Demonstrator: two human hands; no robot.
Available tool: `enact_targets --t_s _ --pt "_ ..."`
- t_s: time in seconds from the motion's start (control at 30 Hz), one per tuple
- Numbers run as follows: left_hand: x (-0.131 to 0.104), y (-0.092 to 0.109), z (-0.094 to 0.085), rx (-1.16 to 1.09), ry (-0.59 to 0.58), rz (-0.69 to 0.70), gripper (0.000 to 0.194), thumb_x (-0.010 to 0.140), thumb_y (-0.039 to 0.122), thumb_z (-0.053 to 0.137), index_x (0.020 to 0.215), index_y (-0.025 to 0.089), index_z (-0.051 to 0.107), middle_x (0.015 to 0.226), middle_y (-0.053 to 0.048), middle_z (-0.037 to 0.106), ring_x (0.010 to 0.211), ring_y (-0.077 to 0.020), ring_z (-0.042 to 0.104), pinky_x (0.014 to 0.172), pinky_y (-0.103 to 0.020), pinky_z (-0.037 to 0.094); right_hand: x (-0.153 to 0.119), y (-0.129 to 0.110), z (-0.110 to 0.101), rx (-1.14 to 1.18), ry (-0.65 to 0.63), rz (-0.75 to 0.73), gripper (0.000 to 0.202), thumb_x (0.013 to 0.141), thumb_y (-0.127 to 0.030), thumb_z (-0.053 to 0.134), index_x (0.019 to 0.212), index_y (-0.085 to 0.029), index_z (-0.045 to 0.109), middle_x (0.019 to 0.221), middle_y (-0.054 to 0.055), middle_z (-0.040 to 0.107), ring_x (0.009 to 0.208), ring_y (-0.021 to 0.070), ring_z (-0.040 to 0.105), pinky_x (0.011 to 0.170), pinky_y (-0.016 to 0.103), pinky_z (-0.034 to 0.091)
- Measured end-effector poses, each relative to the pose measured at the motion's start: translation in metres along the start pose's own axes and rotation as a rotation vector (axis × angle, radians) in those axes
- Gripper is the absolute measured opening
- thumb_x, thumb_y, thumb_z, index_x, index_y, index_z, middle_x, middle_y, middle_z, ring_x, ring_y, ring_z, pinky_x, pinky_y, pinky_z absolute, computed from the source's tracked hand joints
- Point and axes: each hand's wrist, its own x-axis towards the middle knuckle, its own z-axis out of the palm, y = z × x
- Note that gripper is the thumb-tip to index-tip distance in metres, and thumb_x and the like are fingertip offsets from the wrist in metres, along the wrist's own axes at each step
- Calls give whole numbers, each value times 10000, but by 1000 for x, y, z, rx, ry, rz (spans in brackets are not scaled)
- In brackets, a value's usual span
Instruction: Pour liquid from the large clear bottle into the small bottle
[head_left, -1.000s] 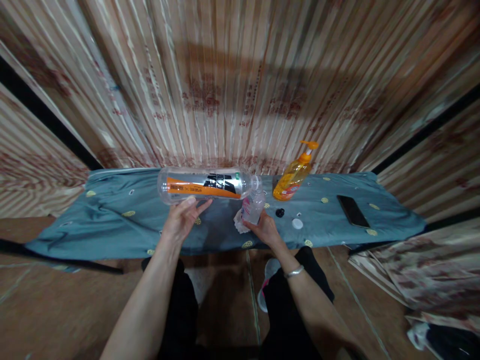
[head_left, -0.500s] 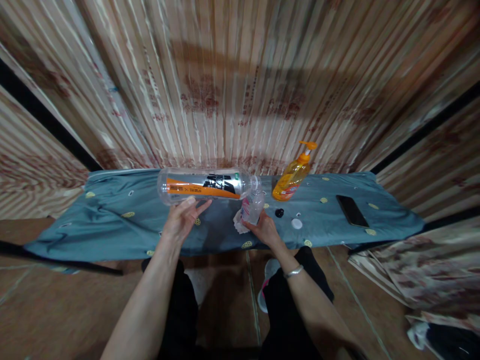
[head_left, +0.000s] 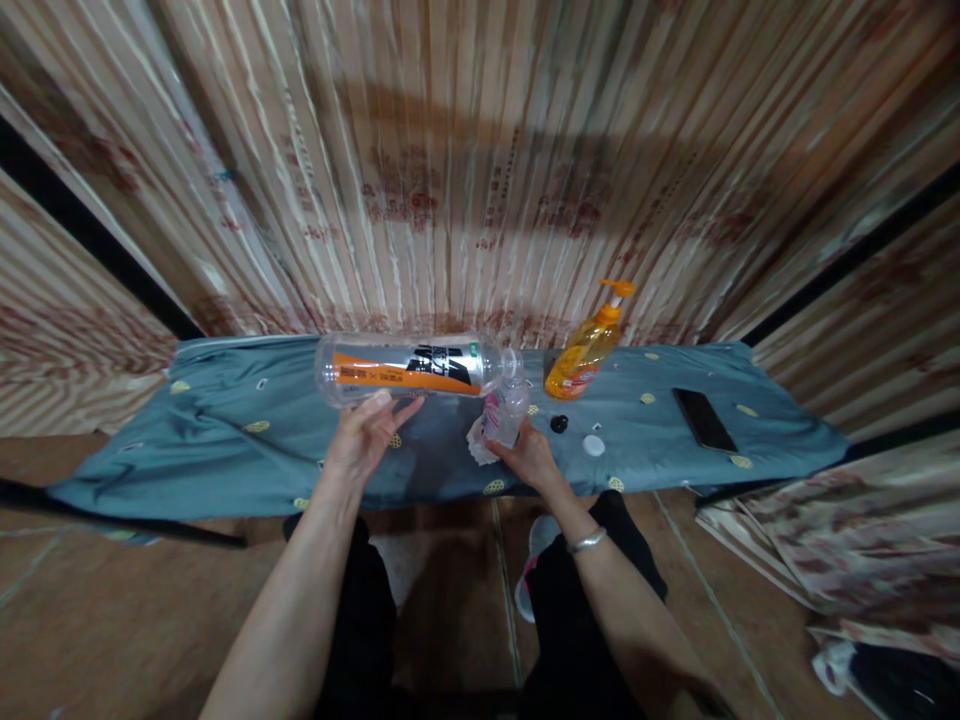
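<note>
My left hand (head_left: 365, 437) holds a large clear bottle (head_left: 409, 370) with an orange and silver label from below. The bottle lies sideways in the air, its mouth pointing right. That mouth meets the top of a small clear bottle (head_left: 505, 412) with a pink label; whether they touch is unclear. The fingers of my right hand (head_left: 531, 455) are wrapped round the small bottle's lower part. Beside its base is a crumpled white tissue (head_left: 478, 444). A black cap (head_left: 559, 424) and a white cap (head_left: 593, 446) lie to the right of my right hand.
An orange pump bottle (head_left: 583, 358) stands behind the caps. Farther right lies a black phone (head_left: 703, 420). All rest on a narrow surface covered by a teal cloth (head_left: 202, 440). Pleated curtains (head_left: 450, 180) hang behind, with dark poles (head_left: 97, 235) at both sides.
</note>
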Motion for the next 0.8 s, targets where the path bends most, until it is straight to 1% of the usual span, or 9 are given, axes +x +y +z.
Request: enact_targets --t_s 0.2,0.3,0.53,0.63,0.8 --pt "-1 1 1 1 2 -8 172 570 150 735 706 201 644 846 4 714 890 -211 649 895 -457 499 -1 -2 -2 29 -3 -20 613 719 -463 642 1193 -120 461 1011 157 667 923 294 648 750 365 491" --pt "-1 1 1 -3 3 -4 174 572 147 740 706 197 640 820 11 711 851 -194 653 905 -461 493 -1 -2 -2 38 8 -37 564 729 -436 641 1163 -114 479 1026 165 659 936 292 643 769 363 488" --pt "1 -1 -3 -41 4 0 190 570 133 745 723 190 649 797 2 712 801 -185 659 887 -482 503 -1 -3 -2 54 8 -46 555 726 -407 652 1160 -106 481 1038 158 654 948 275 638 779 342 484" --pt "2 -1 -3 -56 3 -6 181 569 133 745 709 189 645 775 6 709 793 -187 658 889 -499 497 -1 -2 -1 50 3 -41 576 725 -409 652 1170 -88 473 1030 167 654 945 283 637 774 351 483" --pt "0 -1 -1 -64 24 -4 179 551 131 747 673 194 632 741 18 698 806 -195 657 915 -506 478 -1 0 1 63 19 -65 551 726 -414 652 1161 -119 489 1020 146 662 943 276 643 778 345 484"
